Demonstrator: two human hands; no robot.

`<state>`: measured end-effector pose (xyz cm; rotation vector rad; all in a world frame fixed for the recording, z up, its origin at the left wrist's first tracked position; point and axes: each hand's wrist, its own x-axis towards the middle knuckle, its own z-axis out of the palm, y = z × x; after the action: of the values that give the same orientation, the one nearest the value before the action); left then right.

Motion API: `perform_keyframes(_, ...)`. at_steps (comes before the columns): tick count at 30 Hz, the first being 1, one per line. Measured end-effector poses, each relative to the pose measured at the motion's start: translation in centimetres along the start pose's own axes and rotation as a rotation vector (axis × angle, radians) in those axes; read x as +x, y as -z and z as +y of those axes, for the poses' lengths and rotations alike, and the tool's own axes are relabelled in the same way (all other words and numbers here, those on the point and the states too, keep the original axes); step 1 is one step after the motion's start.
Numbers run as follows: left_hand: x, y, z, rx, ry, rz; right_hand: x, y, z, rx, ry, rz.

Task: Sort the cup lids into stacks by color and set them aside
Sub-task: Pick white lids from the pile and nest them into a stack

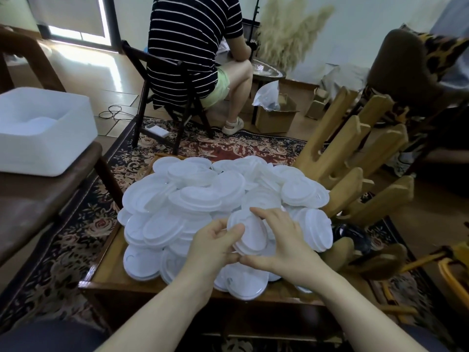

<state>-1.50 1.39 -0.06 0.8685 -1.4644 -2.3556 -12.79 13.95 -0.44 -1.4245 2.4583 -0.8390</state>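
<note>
Both hands on a small stack of white lids, over the near side of the heap.

Left hand (215,240) pinching the stack of white lids (250,236) at its left edge, thumb on top; right hand (281,240) cupped round the right side, forefinger laid across the upper rim. Beneath, heap of white lids (203,199) covering most of the low wooden table (109,270). Right of the heap, wooden rack (355,158) crowding close, a short lid stack (318,231) leaning near it. Left of the heap, white foam box (43,130) on a brown seat. Beyond the heap, a seated person (193,54) in a striped shirt, back turned.
</note>
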Motion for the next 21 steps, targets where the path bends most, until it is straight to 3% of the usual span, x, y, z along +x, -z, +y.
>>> perform_keyframes(7, 0.6, 0.6, 0.6, -0.033, -0.005, -0.025, 1.0, 0.8, 0.0, 0.009, -0.001, 0.026)
perform_keyframes(11, 1.4, 0.9, 1.3, -0.047, -0.013, 0.002, 3.0, 4.5, 2.7, 0.020, -0.133, 0.298)
perform_keyframes(13, 1.9, 0.7, 1.6, -0.048, -0.010, 0.001, 3.8, 6.0, 4.4, -0.012, -0.231, 0.352)
perform_keyframes(16, 2.3, 0.3, 1.7, -0.051, 0.013, -0.032, 4.5, 6.3, 6.3, -0.092, -0.346, 0.268)
perform_keyframes(21, 2.4, 0.4, 1.3, -0.068, 0.055, -0.056, 5.4, 5.0, 7.2, -0.254, -0.353, 0.217)
